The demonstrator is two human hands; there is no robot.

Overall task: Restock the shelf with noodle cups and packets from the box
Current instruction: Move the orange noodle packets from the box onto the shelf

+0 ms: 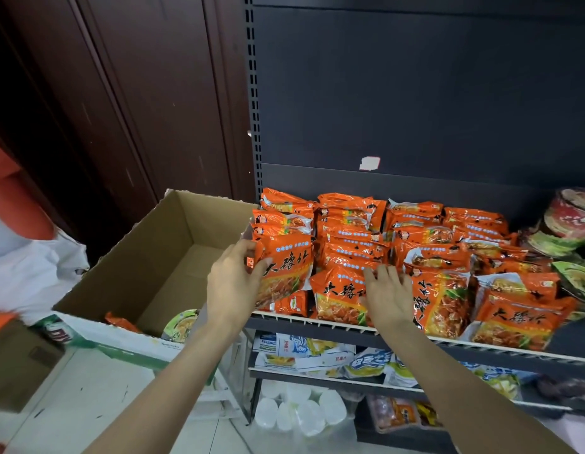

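Note:
Several rows of orange noodle packets (425, 244) fill the dark shelf (481, 350). My left hand (234, 281) grips the left edge of an upright orange packet (286, 273) at the front left of the shelf. Beside it, my right hand (387, 291) lies with straight fingers on the front packet (338, 296) of the second row. An open cardboard box (160, 257) stands to the left of the shelf; an orange packet (121, 321) and a green-lidded noodle cup (181, 324) lie in its bottom. Noodle cups (569, 221) are stacked at the shelf's right end.
The lower shelves hold blue and white packets (320, 353), white cups (301, 411) and other packaged goods. A white plastic bag (32, 267) lies left of the box, with a brown carton (19, 358) in front of it. Dark red wood panelling (127, 93) rises behind the box.

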